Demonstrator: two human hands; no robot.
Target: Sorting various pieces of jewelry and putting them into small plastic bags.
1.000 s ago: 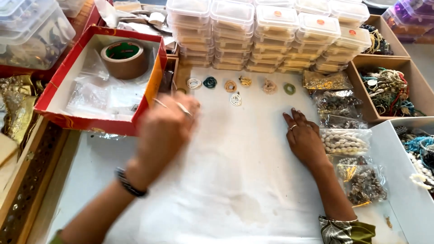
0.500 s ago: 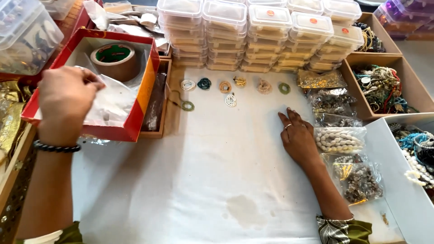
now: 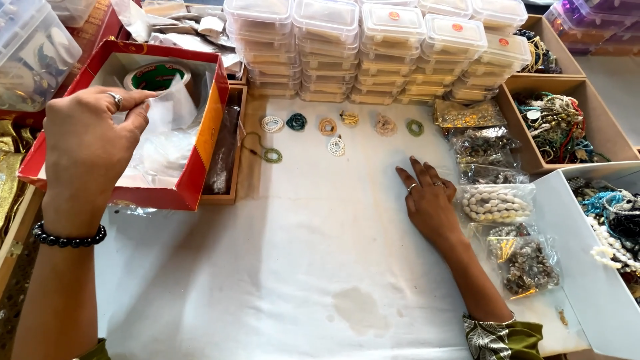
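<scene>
the left hand [image 3: 87,150] pinched a clear plastic bag [image 3: 167,133] in the red box [image 3: 207,127], hiding its fingertips. the right hand [image 3: 430,203] lay open, flat on the white cloth [image 3: 267,267].

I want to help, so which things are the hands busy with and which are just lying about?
In use:
- left hand pinching a clear plastic bag
- red box holding the bags and a tape roll
- right hand flat on the white cloth

Lying about:
- row of small bead rings
- stacked clear containers
- bagged beads
- wooden tray of necklaces
</scene>
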